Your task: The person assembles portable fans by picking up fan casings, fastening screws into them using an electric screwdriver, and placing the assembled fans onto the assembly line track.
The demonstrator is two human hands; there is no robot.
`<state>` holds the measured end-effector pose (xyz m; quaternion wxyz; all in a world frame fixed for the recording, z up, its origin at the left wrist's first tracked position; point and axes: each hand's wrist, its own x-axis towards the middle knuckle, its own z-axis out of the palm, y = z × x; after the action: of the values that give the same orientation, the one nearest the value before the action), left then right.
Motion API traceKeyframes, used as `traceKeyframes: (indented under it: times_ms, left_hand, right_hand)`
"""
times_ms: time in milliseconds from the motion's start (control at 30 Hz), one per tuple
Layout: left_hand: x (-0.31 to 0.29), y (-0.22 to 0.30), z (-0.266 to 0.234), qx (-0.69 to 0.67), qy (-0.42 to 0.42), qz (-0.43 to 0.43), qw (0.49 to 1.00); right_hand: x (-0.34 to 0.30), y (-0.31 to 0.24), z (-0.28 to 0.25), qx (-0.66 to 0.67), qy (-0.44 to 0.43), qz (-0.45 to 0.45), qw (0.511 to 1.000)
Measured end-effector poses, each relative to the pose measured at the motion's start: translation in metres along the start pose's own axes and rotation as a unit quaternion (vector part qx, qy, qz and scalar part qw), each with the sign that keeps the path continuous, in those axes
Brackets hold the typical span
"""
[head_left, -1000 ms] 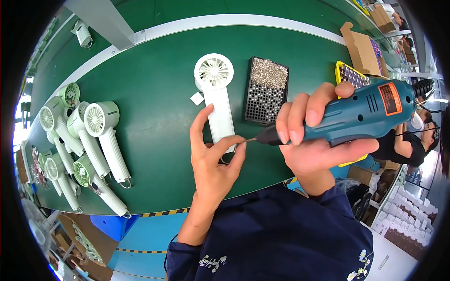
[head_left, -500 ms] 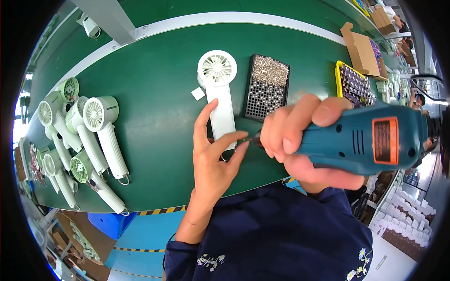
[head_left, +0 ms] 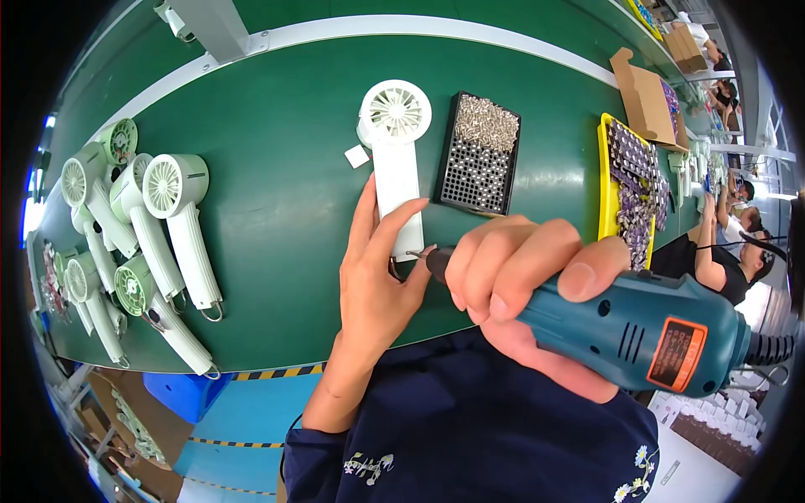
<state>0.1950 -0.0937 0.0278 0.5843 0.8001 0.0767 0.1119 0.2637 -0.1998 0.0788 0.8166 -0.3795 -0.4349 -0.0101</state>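
Observation:
A white handheld fan (head_left: 398,180) lies on the green table, its round grille away from me and its handle toward me. My left hand (head_left: 373,281) grips the handle's lower end, with fingers along both sides. In my right hand (head_left: 528,277) is a teal electric screwdriver (head_left: 625,331), fingers wrapped round its body. The bit points left and its tip is at the handle's near end, by my left fingers; whether it touches a screw is too small to tell. A small white square piece (head_left: 356,156) lies left of the fan.
Right of the fan sits a black perforated tray (head_left: 442,172) heaped with small metal screws (head_left: 486,124). Several pale green fans (head_left: 193,251) lie at the left. Farther right are a yellow tray (head_left: 605,201) of dark parts and an open carton (head_left: 641,96). Other people sit at the far right.
The screwdriver has moved left and its rear has swung down, bringing the bit onto the handle's near end. My left hand still holds the fan.

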Motion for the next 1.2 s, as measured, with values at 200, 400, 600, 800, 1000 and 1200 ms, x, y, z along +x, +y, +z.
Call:
traceKeyframes:
  times_ms: [200,400,600,800,1000,1200]
  left_hand:
    - [0.004,0.005,0.005,-0.007,0.022,0.013,1.0]
    - [-0.002,-0.001,0.003,0.025,0.027,-0.004,0.999]
    - [-0.002,0.004,0.001,0.029,0.026,0.03,0.999]
    - [-0.001,0.007,0.003,0.05,0.025,0.014,0.998]
    - [0.007,0.011,0.003,0.025,0.027,0.034,0.999]
    - [0.072,0.01,-0.016,0.127,0.105,0.128,0.978]
  right_hand:
    - [0.008,-0.005,0.001,-0.038,-0.057,-0.004,0.998]
    - [-0.002,0.011,-0.001,-0.017,-0.088,0.002,0.996]
    - [-0.006,0.006,0.005,-0.008,0.003,-0.037,0.999]
    - [-0.017,0.006,-0.004,-0.003,-0.012,-0.047,0.999]
    - [0.002,-0.004,-0.015,0.102,0.116,-0.051,0.987]
    - [0.029,-0.051,-0.059,0.108,0.26,-0.118,0.952]
